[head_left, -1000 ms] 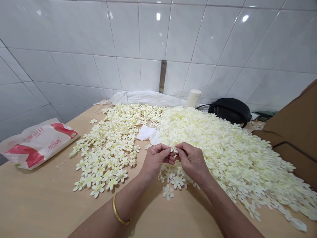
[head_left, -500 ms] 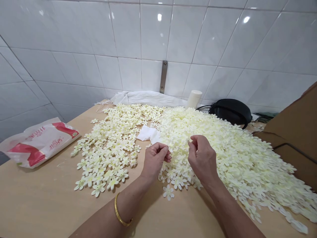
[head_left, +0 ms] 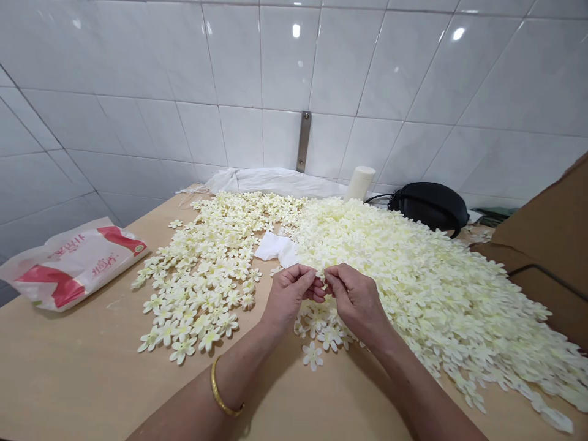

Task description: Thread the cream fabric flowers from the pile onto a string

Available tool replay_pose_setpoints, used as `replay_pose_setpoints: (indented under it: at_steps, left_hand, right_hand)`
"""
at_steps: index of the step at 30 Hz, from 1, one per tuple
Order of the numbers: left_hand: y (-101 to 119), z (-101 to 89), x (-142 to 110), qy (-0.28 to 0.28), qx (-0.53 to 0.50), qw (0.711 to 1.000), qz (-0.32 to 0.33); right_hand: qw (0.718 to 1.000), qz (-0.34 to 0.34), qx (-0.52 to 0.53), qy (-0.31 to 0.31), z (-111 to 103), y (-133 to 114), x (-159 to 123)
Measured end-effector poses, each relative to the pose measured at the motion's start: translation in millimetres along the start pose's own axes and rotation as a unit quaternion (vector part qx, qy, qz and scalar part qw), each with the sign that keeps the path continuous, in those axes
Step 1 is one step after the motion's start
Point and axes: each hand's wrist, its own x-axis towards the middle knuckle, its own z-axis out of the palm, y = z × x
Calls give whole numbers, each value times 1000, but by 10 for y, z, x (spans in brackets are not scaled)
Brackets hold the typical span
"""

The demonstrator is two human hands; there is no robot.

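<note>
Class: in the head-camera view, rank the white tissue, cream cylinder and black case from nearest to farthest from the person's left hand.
From the left hand:
1. Crumpled white paper tissue: just ahead.
2. Cream-white cylinder: back by the wall.
3. Black soft case: back, further right.

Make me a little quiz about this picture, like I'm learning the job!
1. Which wrist, left or right, wears the gold bangle?
2. True or false: the black bag sits beyond the big pile of cream flowers, at the far end of the table.
3. What lies between the big pile and the smaller pile?
A. a crumpled white tissue
B. a pair of scissors
C. a blue cup

Key: 1. left; 2. true; 3. A
</note>
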Motion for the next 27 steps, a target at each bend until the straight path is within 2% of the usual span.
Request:
replay_pose_setpoints:
  at_steps: [10,21,24,27]
  left_hand:
    - [28,4,-2,-11,15,1000,-4]
    - [17,22,-17,33,93,995,35]
    - [16,32,-28,30,106,993,38]
    - [21,53,-43,31,113,992,37]
  right_hand:
    - [997,54,50,-9,-1,50,-4]
    - [992,32,95,-71,-48,-14,16]
    - [995,43,74,-48,-30,-19,10]
    - [992,88,89,-19,-6,-25,2]
